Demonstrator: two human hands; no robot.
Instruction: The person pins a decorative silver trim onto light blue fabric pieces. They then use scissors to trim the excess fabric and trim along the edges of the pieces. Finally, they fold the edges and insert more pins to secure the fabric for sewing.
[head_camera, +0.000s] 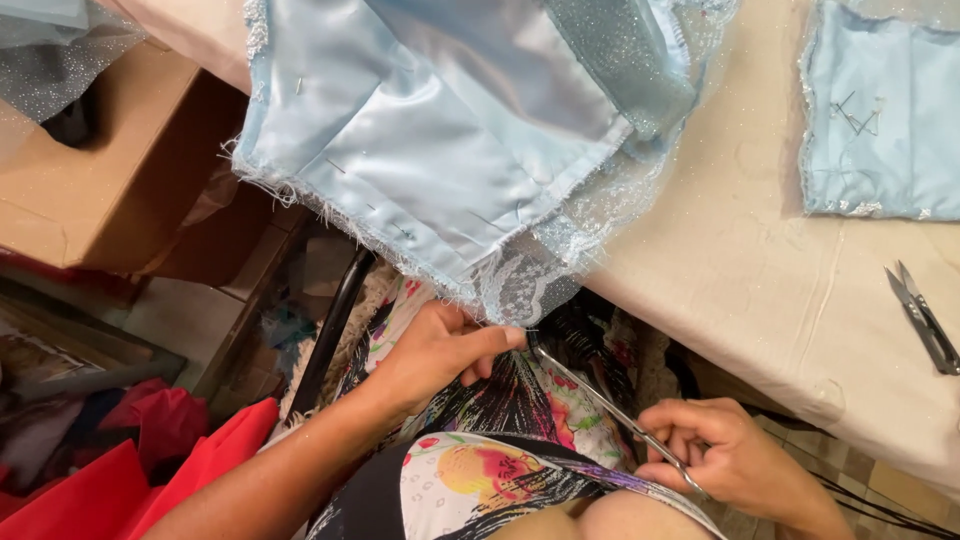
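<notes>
A light blue satin garment (440, 130) with a lace and frayed edge hangs over the table's corner; several pins are stuck in it. My left hand (440, 350) pinches the lace edge (515, 285) at its lowest point. My right hand (720, 455) grips the handles of long metal scissors (590, 390). The blades point up and left, and their tips reach the lace beside my left fingers.
The table (760, 270) has a cream cloth cover. On it lie a second light blue fabric piece (880, 130) with pins and small thread snips (925, 320) at the right. A cardboard box (110, 160) sits at left, red cloth (130, 470) below it.
</notes>
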